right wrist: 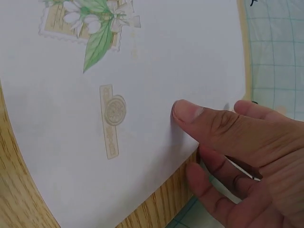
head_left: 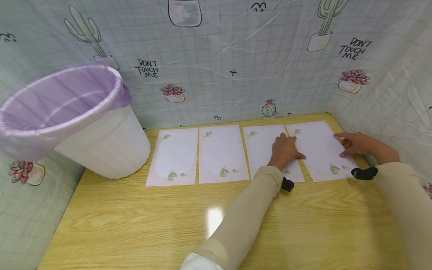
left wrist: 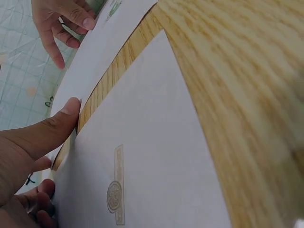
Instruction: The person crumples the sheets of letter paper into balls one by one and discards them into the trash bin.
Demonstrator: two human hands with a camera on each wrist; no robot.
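Note:
Four decorated paper sheets lie in a row: the leftmost sheet (head_left: 173,157), the second sheet (head_left: 222,150), the third sheet (head_left: 260,150) and the rightmost sheet (head_left: 315,146). Green leafy prints mark their corners. Over the third sheet, my left hand (head_left: 284,150) reaches its thumb to the left edge of the rightmost one; its fingertips are partly hidden in the left wrist view. My right hand (head_left: 362,145) is at the rightmost sheet's right edge. In the right wrist view, its thumb (right wrist: 187,113) extends over the paper while other fingers bend beside the edge.
A white bin (head_left: 108,146) with a purple liner (head_left: 67,97) stands at the left of the wooden table (head_left: 141,225). Cactus-printed cloth (head_left: 209,75) rises behind the table and along both sides. Both wrists carry black devices (head_left: 364,173).

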